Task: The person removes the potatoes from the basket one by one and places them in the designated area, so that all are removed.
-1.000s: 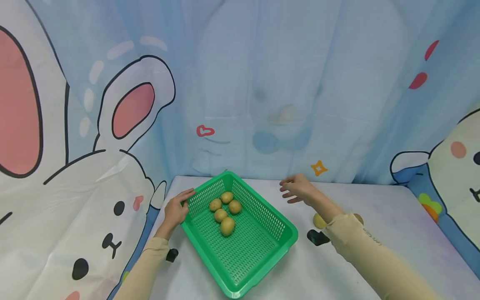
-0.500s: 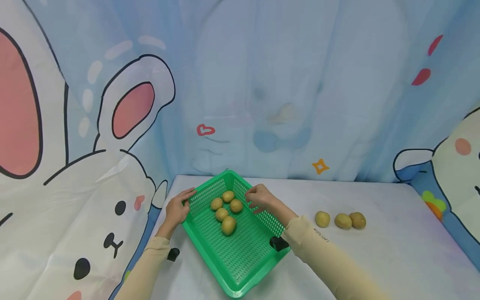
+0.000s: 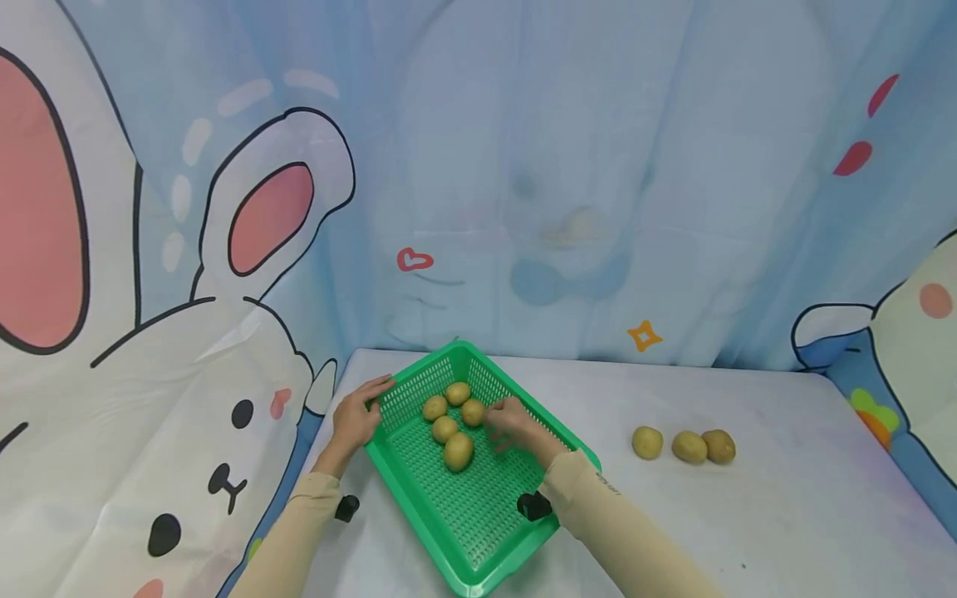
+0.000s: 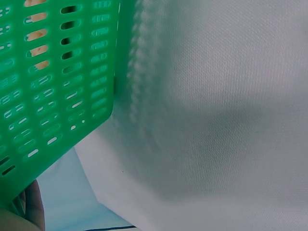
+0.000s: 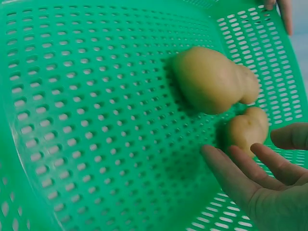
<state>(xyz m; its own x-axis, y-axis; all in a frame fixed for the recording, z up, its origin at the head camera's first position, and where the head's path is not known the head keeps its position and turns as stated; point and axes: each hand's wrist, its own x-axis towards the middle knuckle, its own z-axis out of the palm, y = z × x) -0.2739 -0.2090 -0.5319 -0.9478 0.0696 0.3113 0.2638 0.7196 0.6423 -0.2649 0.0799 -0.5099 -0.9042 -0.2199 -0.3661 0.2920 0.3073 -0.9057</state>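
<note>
A green plastic basket [image 3: 478, 531] with a slotted wall sits slantwise on the table, and several potatoes [image 3: 458, 452] lie inside towards its far left part. My left hand [image 3: 355, 419] grips the basket's left rim; the left wrist view catches only a bit of that hand [image 4: 32, 207] beside the slotted wall. My right hand [image 3: 516, 422] is inside the basket, right beside the rightmost potato [image 3: 473, 413]. In the right wrist view its fingers [image 5: 231, 175] are spread around the near side of a potato [image 5: 246, 129], not closed on it; whether they touch cannot be told.
Three potatoes lie on the white table [image 3: 792, 498] right of the basket: a single potato [image 3: 647, 443], and a pair made of a paler potato [image 3: 689, 447] and a browner potato [image 3: 719, 446]. A printed blue curtain [image 3: 568, 166] hangs behind the table.
My right hand has moved left from beyond the basket's right rim, over it and down inside next to the potatoes. The left hand stays on the rim.
</note>
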